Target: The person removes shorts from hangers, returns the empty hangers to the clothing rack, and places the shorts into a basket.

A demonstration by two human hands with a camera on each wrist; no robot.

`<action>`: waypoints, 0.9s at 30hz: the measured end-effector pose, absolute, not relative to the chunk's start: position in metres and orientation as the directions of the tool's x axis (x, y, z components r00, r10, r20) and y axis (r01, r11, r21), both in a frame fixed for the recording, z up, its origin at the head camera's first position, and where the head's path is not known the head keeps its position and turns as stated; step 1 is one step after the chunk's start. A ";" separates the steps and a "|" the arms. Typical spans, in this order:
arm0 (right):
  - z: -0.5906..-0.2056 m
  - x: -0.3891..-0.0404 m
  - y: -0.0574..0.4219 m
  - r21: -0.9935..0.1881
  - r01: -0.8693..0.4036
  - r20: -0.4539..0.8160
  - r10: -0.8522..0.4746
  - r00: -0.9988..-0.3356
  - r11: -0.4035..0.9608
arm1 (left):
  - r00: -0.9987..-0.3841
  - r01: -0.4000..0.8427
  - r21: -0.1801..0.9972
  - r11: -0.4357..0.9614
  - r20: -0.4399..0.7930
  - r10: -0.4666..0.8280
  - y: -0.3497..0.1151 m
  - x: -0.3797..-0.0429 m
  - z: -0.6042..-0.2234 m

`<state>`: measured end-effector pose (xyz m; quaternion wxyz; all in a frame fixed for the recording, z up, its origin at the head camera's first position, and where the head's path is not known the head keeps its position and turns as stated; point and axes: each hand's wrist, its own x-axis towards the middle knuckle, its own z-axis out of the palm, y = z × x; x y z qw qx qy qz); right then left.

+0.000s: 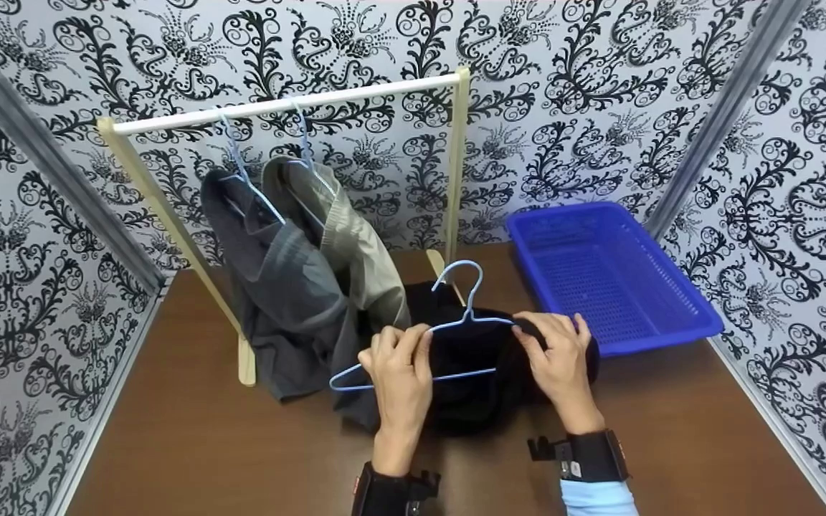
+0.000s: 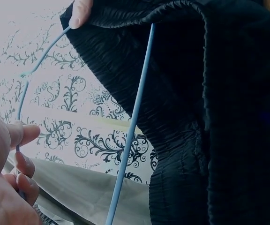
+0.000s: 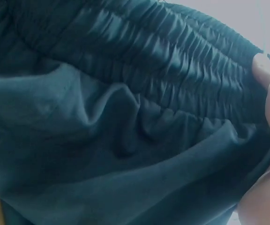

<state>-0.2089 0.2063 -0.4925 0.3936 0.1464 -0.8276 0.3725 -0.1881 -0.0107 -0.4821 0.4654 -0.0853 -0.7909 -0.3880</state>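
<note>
A blue wire hanger (image 1: 469, 315) is held up over the table with its hook upward. My left hand (image 1: 400, 373) pinches its left shoulder. The hanger's right side runs inside the gathered elastic waistband of black pants (image 1: 467, 408), whose lower part lies bunched on the table. My right hand (image 1: 560, 358) grips that waistband at the hanger's right shoulder. In the left wrist view the hanger's lower bar (image 2: 130, 126) passes into the waistband opening, while its left end is bare. The right wrist view shows the waistband (image 3: 168, 61) close up, with fingers at its edge.
A wooden rack with a white rail (image 1: 284, 104) stands at the back left. On it hang dark grey pants (image 1: 277, 279) and khaki pants (image 1: 359, 251) on blue hangers. To the right sits a blue plastic basket (image 1: 621, 340). Patterned walls (image 1: 599, 107) enclose the brown table (image 1: 191, 444).
</note>
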 end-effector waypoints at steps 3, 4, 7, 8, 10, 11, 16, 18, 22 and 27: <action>-0.493 -0.209 0.207 -0.512 -0.541 0.758 0.054 -0.650 0.667 | -0.550 0.499 0.533 0.683 0.804 -0.226 -0.011 -0.188 -0.483; -0.494 -0.208 0.206 -0.516 -0.541 0.757 0.057 -0.651 0.664 | -0.548 0.500 0.532 0.683 0.805 -0.226 -0.011 -0.188 -0.483; -0.495 -0.208 0.206 -0.534 -0.530 0.751 0.081 -0.656 0.659 | -0.548 0.501 0.528 0.685 0.807 -0.221 -0.012 -0.188 -0.483; -0.495 -0.208 0.206 -0.543 -0.521 0.746 0.094 -0.659 0.658 | -0.548 0.501 0.528 0.686 0.807 -0.220 -0.012 -0.188 -0.483; -0.496 -0.207 0.206 -0.570 -0.489 0.727 0.128 -0.674 0.660 | -0.552 0.500 0.528 0.687 0.805 -0.217 -0.012 -0.188 -0.483; -0.495 -0.207 0.206 -0.587 -0.468 0.713 0.148 -0.686 0.660 | -0.555 0.499 0.529 0.687 0.804 -0.216 -0.012 -0.188 -0.482; -0.493 -0.205 0.208 -0.671 -0.382 0.631 0.220 -0.744 0.635 | -0.562 0.494 0.528 0.691 0.800 -0.210 -0.013 -0.187 -0.480; -0.493 -0.206 0.209 -0.675 -0.394 0.637 0.223 -0.738 0.623 | -0.562 0.493 0.531 0.689 0.799 -0.213 -0.014 -0.187 -0.479; -0.494 -0.208 0.212 -0.638 -0.452 0.696 0.214 -0.686 0.624 | -0.551 0.497 0.533 0.685 0.803 -0.225 -0.017 -0.187 -0.479; -0.494 -0.210 0.213 -0.644 -0.465 0.703 0.229 -0.674 0.607 | -0.547 0.496 0.532 0.686 0.805 -0.229 -0.021 -0.188 -0.477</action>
